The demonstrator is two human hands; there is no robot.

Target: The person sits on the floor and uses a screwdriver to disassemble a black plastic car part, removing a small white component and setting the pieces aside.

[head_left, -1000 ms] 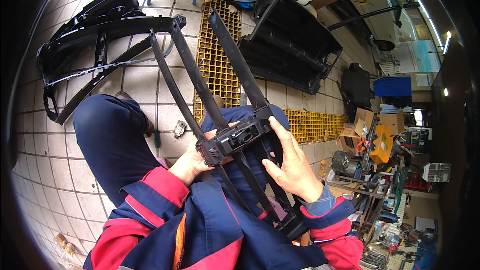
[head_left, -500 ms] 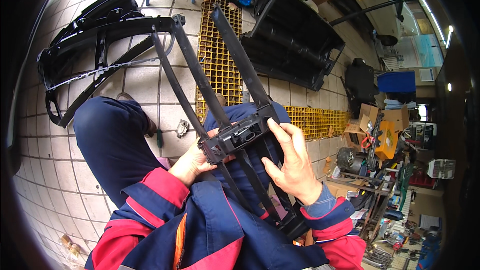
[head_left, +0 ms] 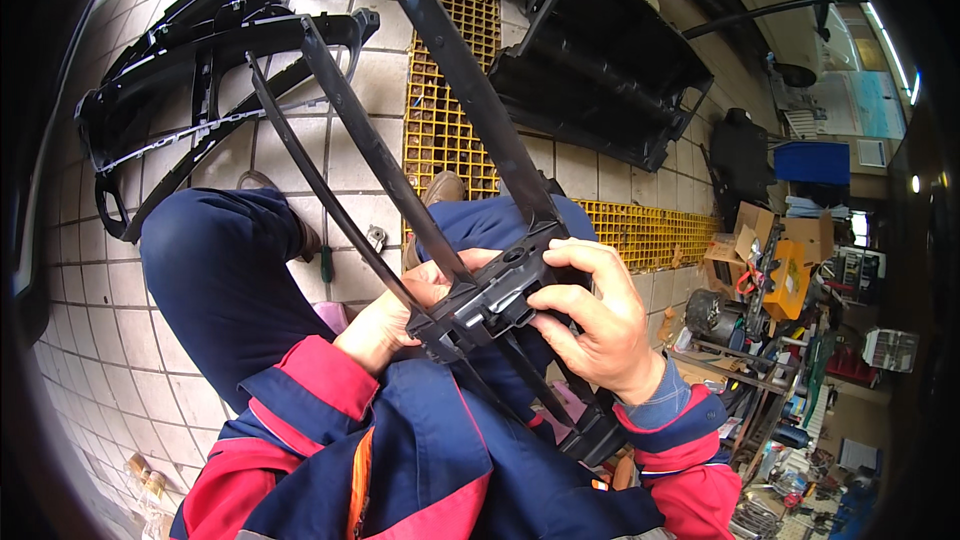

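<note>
A long black plastic grille (head_left: pixel 385 140) with three slats lies across my lap, slanting from upper left to lower right. A thick block (head_left: pixel 480 310) with slots and a small raised clip joins the slats at its middle. My left hand (head_left: pixel 385 315) is wrapped round the left end of this block, with the fingers partly hidden beneath the slats. My right hand (head_left: pixel 605 325) grips the block's right end; its thumb and a finger press by the clip, another finger rests on the top edge. The lower end of the grille reaches toward my right sleeve.
A black plastic frame (head_left: pixel 205 90) lies on the tiles at left. Beyond my knees, a big black panel (head_left: pixel 610 65) sits beside a yellow floor grating (head_left: pixel 440 110). Near my foot are a green-handled tool (head_left: pixel 326 264) and a small metal part (head_left: pixel 376 237). Cluttered tools and boxes (head_left: pixel 740 240) fill the right.
The grille has turned, its far slat ends swinging left. My right hand's fingers have closed in on the block near the clip, where the thumb stood apart before. The view has shifted slightly.
</note>
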